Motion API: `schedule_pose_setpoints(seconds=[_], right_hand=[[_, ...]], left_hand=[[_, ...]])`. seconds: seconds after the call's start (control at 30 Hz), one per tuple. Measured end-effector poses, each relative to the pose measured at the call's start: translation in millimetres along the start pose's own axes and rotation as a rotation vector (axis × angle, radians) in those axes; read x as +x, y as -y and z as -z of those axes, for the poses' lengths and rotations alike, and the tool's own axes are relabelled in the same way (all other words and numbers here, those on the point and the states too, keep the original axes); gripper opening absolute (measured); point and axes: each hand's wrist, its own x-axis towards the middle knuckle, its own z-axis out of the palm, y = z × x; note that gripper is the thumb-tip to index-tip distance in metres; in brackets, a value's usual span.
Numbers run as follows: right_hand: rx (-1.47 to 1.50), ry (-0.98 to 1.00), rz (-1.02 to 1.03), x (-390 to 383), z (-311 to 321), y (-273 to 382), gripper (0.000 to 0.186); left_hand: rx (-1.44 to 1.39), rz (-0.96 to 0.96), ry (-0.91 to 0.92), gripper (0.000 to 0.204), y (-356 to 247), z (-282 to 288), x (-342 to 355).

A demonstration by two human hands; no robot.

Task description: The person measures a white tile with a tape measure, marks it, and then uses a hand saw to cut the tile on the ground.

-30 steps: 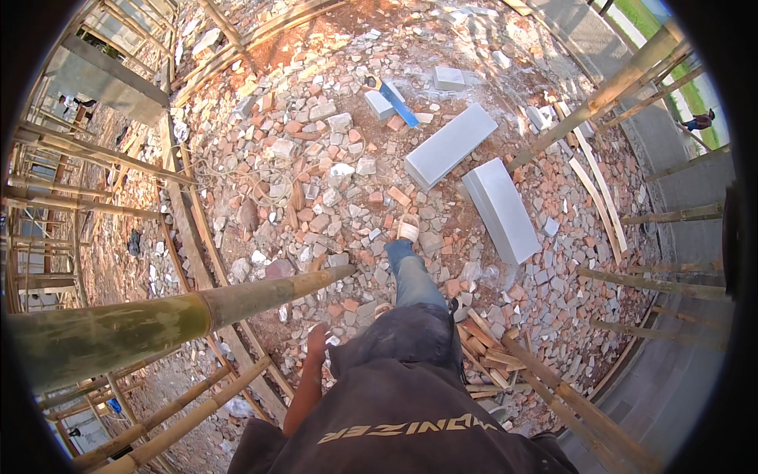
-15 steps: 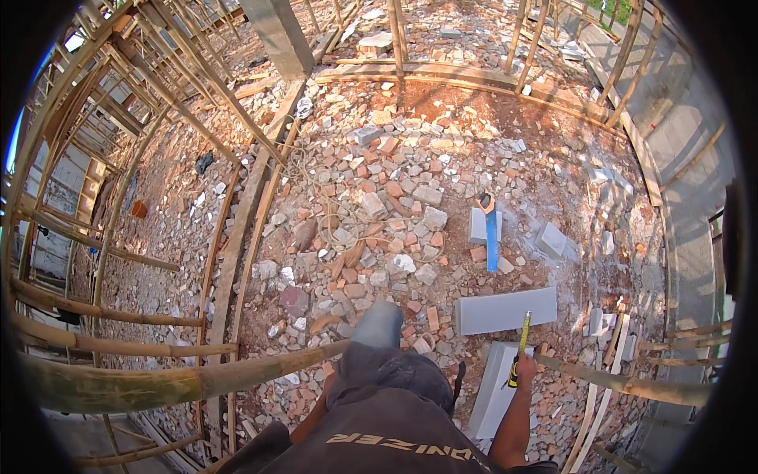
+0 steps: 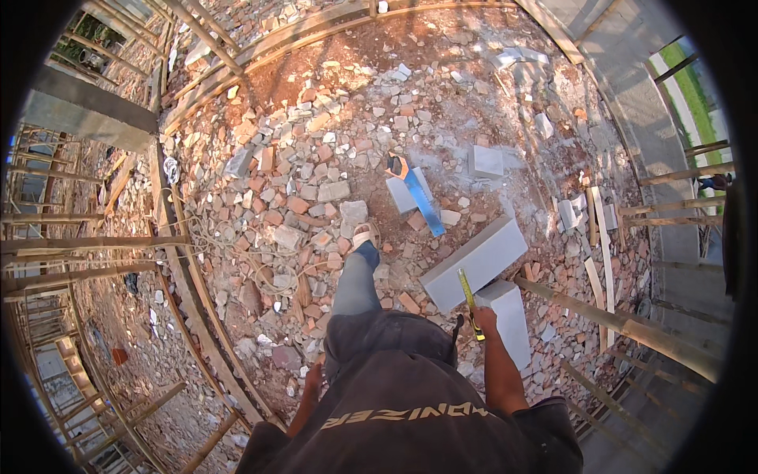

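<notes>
My right hand (image 3: 485, 318) is closed round a tape measure (image 3: 467, 290), its yellow blade pulled out a short way. The blade's end lies over the near side of a long pale grey block (image 3: 482, 259) on the rubble. A second grey block (image 3: 512, 328) lies just right of my right hand, one end close to the first. Low beside my leg hangs my left hand (image 3: 317, 370), partly hidden by my clothing; its fingers do not show clearly. Farther off, a hand saw (image 3: 425, 207) with a blue blade and orange-black handle leans across a small block (image 3: 401, 196).
Broken brick and stone rubble (image 3: 316, 189) covers the ground. Another cut block (image 3: 485, 162) sits beyond the saw. A bamboo pole (image 3: 624, 324) juts in at the right, near wooden strips (image 3: 605, 261). Timber boards (image 3: 178, 237) run along the left, beside bamboo scaffolding.
My view has turned right and I have stepped forward, one foot now showing on the rubble. My right hand still holds the tape measure, its blade now tilted left over the long block.
</notes>
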Motion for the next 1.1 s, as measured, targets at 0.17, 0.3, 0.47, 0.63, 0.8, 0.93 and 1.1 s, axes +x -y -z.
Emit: schedule_pose_setpoints(seconds=[0.17, 0.3, 0.47, 0.63, 0.8, 0.93, 1.1], right_hand=[[0.144, 0.223, -0.261, -35.2, -65.0, 30.1, 0.059], [0.452, 0.189, -0.374, -31.8, -63.1, 101.0, 0.048], [0.67, 0.304, -0.428, 13.8, 2.9, 206.9, 0.05], [0.424, 0.142, -0.171, 93.2, 49.7, 298.0, 0.035], [0.846, 0.092, -0.412, 175.6, 99.0, 389.8, 0.037], [0.909, -0.131, -0.517, 184.2, 148.8, 464.2, 0.033], [1.157, -0.139, -0.865, 147.6, 166.8, 554.4, 0.027]], left_hand=[[-0.002, -0.183, -0.128, 0.033, -264.3, 16.6, 38.7], [0.235, -0.617, -0.093, 0.038, -501.2, -0.7, 26.6], [0.408, -0.836, -0.005, 0.052, -732.2, -117.0, 7.5], [0.502, -0.84, 0.342, 0.051, -826.6, -301.5, 18.1], [1.128, -0.738, 0.639, 0.055, -874.7, -431.8, 22.7], [1.37, -0.717, 0.597, 0.053, -919.3, -502.2, 16.7], [1.559, -0.651, 0.688, 0.046, -952.8, -595.0, 21.1]])
